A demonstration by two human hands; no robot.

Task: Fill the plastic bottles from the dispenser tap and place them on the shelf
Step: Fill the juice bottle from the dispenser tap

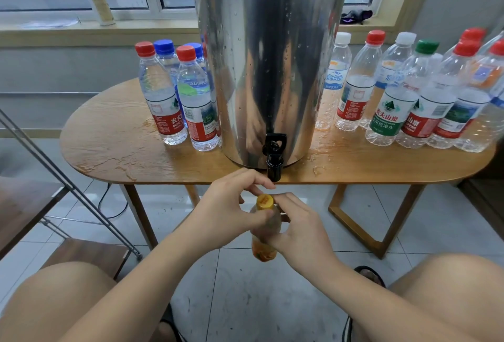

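On my feed both hands meet at the centre of the picture, just below the table edge. The left hand [231, 205] curls its fingers and thumb round the top of a small bottle [266, 235], the thumb lying just under the yellow cap [265, 202]. The right hand [297, 229] wraps the bottle's body from the 3 o'clock side, one fingertip touching the cap. I see the bottle upright, its orange label showing at the bottom, held over the tiled floor.

At 12 o'clock from the cap, close above it, hangs the black tap [274, 156] of a steel dispenser [270, 63], which stands on the wet wooden table [122, 145]. At 10 o'clock from the tap stands a cluster of capped water bottles [174, 96], red and blue tops. At 2 o'clock a larger row of capped bottles [409, 96] lines the table. A metal-framed shelf [27, 205] with wooden boards sits at 9 o'clock.
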